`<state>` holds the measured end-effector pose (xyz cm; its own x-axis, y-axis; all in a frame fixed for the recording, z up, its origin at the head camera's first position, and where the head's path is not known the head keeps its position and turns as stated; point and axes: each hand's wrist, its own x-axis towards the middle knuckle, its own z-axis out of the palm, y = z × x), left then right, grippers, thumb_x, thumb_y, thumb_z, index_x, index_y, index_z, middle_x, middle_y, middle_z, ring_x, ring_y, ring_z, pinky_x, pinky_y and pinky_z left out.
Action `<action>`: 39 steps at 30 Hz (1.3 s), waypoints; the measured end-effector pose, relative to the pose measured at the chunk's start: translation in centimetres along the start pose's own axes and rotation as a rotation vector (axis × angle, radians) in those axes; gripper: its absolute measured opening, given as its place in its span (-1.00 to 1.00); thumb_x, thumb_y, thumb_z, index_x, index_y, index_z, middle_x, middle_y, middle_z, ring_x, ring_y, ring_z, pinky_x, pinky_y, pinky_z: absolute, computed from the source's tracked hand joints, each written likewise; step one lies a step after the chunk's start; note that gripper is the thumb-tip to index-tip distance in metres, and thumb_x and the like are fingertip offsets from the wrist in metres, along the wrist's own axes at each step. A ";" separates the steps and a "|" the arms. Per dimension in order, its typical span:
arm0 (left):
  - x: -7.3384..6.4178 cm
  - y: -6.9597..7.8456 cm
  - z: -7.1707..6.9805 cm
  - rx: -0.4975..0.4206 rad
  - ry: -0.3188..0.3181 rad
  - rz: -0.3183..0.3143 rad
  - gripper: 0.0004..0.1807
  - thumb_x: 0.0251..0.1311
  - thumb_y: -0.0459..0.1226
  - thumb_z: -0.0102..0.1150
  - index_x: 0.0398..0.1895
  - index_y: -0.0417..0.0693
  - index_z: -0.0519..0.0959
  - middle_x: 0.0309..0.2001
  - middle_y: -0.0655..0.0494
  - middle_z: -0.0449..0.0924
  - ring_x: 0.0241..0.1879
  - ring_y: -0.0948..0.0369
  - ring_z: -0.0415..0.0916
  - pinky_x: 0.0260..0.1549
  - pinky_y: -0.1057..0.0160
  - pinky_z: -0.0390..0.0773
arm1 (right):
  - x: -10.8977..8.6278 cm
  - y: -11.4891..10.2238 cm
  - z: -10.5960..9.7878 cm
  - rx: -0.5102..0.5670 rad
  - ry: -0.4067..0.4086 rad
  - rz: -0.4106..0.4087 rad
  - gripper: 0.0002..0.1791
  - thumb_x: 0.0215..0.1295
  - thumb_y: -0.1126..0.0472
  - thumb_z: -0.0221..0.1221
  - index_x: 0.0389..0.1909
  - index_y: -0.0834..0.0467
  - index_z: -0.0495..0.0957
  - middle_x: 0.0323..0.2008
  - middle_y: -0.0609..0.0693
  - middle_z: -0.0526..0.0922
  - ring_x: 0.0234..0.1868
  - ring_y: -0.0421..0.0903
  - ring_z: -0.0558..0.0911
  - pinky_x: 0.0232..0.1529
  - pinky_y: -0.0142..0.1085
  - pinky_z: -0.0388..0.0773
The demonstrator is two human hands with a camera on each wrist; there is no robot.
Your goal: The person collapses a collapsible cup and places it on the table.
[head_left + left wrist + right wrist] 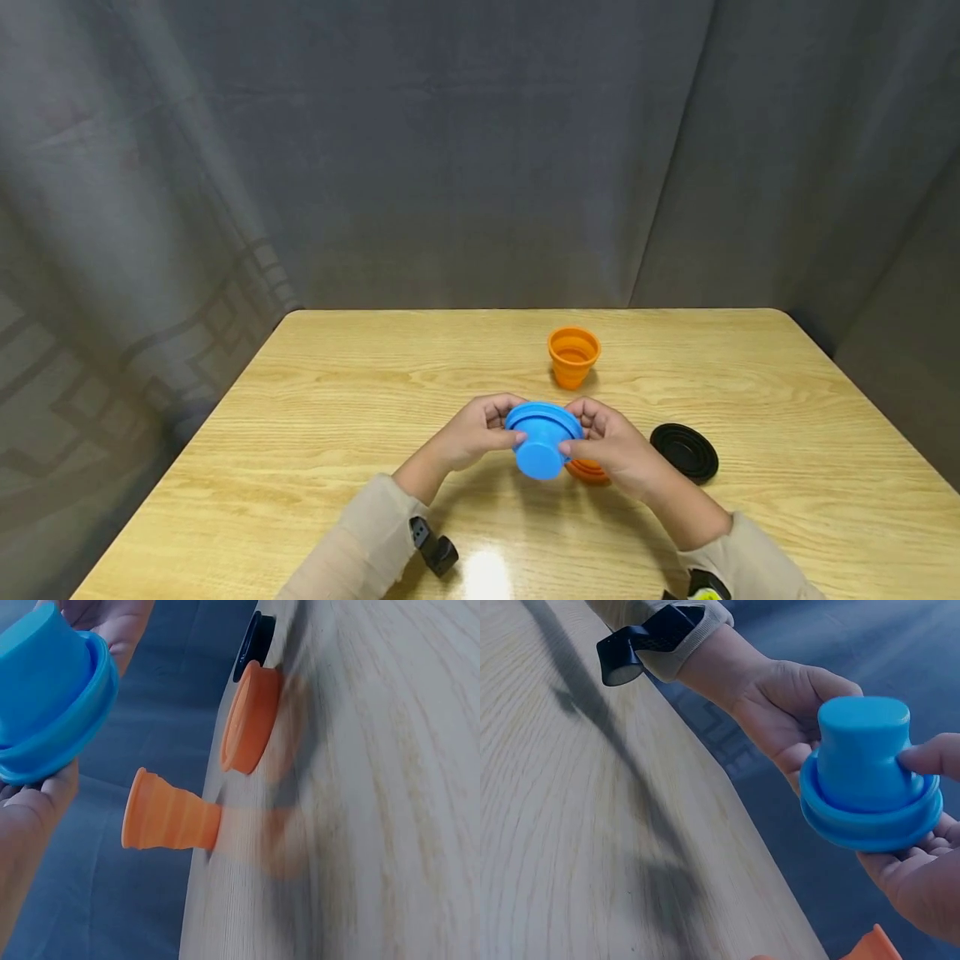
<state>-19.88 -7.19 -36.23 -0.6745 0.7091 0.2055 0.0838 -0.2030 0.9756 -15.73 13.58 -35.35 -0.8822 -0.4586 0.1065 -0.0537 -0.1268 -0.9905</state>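
Note:
A blue collapsible cup (542,440) is held above the table between both hands, its base turned toward me and its wide rim partly folded back around the body. My left hand (480,433) pinches it from the left, thumb on the side and fingers behind the rim. On the other side my right hand (611,442) grips it the same way, thumb near the base. In the right wrist view the cup (866,757) shows its narrow base upward. Behind the hands stands an expanded orange collapsible cup (573,357).
A flattened orange collapsible cup (588,472) lies on the table, partly hidden by the right hand. To its right is a flattened black collapsible cup (684,451). The wooden table (360,375) ends at a grey curtain (465,167) behind.

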 end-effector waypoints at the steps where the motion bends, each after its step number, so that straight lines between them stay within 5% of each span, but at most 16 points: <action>1: 0.1 0.0 0.0 0.010 0.005 -0.002 -0.46 -0.01 -0.35 0.18 -0.12 -0.67 0.23 -0.32 0.14 0.48 -0.35 0.31 0.45 -0.34 0.39 0.48 | 0.1 0.0 0.1 -0.016 0.011 0.000 -0.70 0.00 0.43 0.13 -0.26 0.37 0.25 -0.36 0.07 0.37 -0.35 -0.14 0.44 -0.32 -0.38 0.46; 7: 0.2 -0.2 0.3 0.064 0.029 0.009 -0.66 -0.05 -0.55 0.03 -0.21 -0.67 0.26 -0.38 0.13 0.44 -0.41 0.34 0.40 -0.39 0.43 0.46 | 0.3 0.1 0.7 -0.095 0.057 -0.003 -0.68 -0.10 0.49 0.07 -0.29 0.46 0.21 -0.42 0.05 0.35 -0.39 -0.15 0.40 -0.37 -0.41 0.43; 15: 0.5 -0.3 0.3 0.222 0.134 -0.036 -0.75 0.00 -0.53 -0.03 -0.20 -0.52 0.37 -0.35 0.05 0.47 -0.38 0.32 0.42 -0.38 0.38 0.47 | 0.5 0.0 1.0 -0.172 0.169 0.025 -0.71 -0.07 0.53 0.01 -0.27 0.48 0.22 -0.43 0.05 0.34 -0.43 -0.16 0.38 -0.43 -0.43 0.42; 23: 0.4 0.9 0.7 0.351 0.198 -0.050 -0.78 0.10 -0.52 -0.05 -0.15 -0.43 0.39 -0.24 -0.15 0.46 -0.33 0.31 0.43 -0.34 0.33 0.49 | 0.3 0.4 0.4 -0.032 0.013 -0.089 -0.56 0.03 0.48 0.00 -0.09 0.53 0.06 -0.25 0.08 0.35 -0.24 -0.17 0.46 -0.22 -0.38 0.45; 28: 0.3 2.4 1.9 0.409 0.243 -0.035 -0.80 0.11 -0.51 -0.06 -0.18 -0.42 0.40 -0.28 -0.11 0.46 -0.39 0.34 0.40 -0.39 0.38 0.47 | 0.3 0.7 0.8 -0.049 0.073 -0.096 -0.56 0.04 0.51 -0.01 -0.07 0.50 0.05 -0.25 0.09 0.39 -0.25 -0.17 0.48 -0.23 -0.37 0.46; 32: 0.6 1.4 1.3 0.367 0.232 -0.044 -0.78 0.14 -0.48 -0.08 -0.14 -0.40 0.40 -0.27 -0.05 0.44 -0.37 0.32 0.38 -0.36 0.37 0.44 | 0.6 0.5 1.3 -0.074 0.206 -0.056 -0.61 0.01 0.56 -0.02 -0.11 0.49 0.11 -0.26 0.16 0.42 -0.29 -0.16 0.50 -0.27 -0.36 0.48; 39: 0.8 -0.5 0.0 0.116 0.064 -0.050 -0.62 0.09 -0.50 -0.08 0.00 -0.51 0.22 -0.19 0.04 0.37 -0.23 0.26 0.37 -0.21 0.28 0.42 | 0.6 0.1 1.5 -0.104 0.317 -0.033 -0.66 0.00 0.61 -0.05 -0.15 0.45 0.17 -0.25 0.23 0.47 -0.31 -0.17 0.51 -0.31 -0.35 0.50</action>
<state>-20.45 -6.56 -36.55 -0.7249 0.6714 0.1543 0.1302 -0.0864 0.9877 -15.59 11.93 -35.29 -0.9799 -0.1570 0.1228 -0.1180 -0.0396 -0.9922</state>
